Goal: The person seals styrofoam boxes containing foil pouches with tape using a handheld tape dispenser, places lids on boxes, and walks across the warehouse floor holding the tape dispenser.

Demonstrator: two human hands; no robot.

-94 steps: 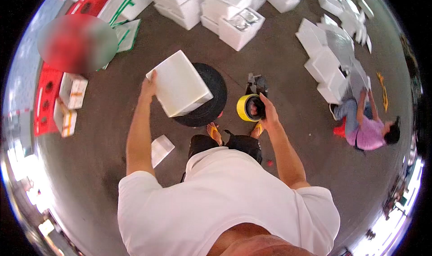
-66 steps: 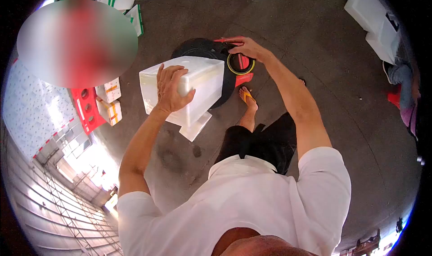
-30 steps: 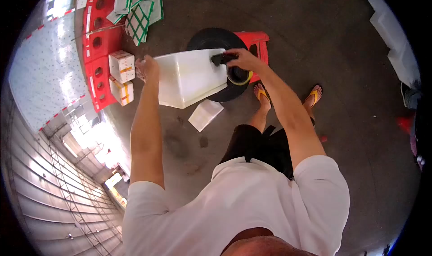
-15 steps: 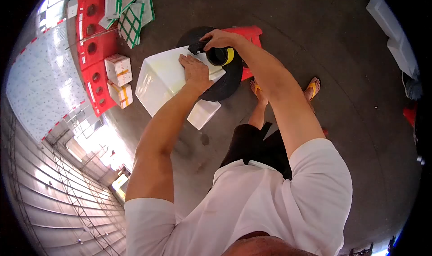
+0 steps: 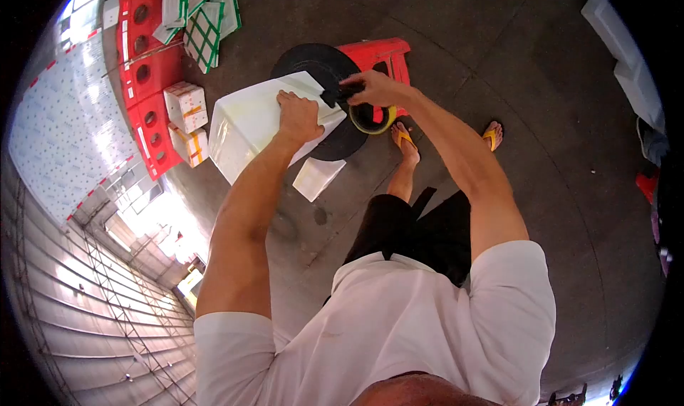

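A white box (image 5: 249, 121) lies tilted on a round black support (image 5: 313, 58), with shiny clear tape on its side. My left hand (image 5: 299, 119) rests on top of the box, palm down, fingers apart and slightly bent. At the box's right corner, my right hand (image 5: 374, 90) is closed round a black tape dispenser (image 5: 342, 94). Its roll (image 5: 372, 119), with a yellow edge, hangs below that hand. The dispenser's front end is at the box's edge; whether it touches cannot be made out.
Behind the black support is a red plastic stool (image 5: 395, 53). A white piece (image 5: 318, 178) lies on the floor nearer me. Red barriers (image 5: 149, 71), stacked white boxes (image 5: 187, 108) and green-and-white panels (image 5: 204, 35) stand at the left. White blocks (image 5: 627, 57) line the far right.
My right hand and the dispenser have moved right and a little nearer me, to the box's corner. The left hand has shifted slightly left on the box, its fingers more bent.
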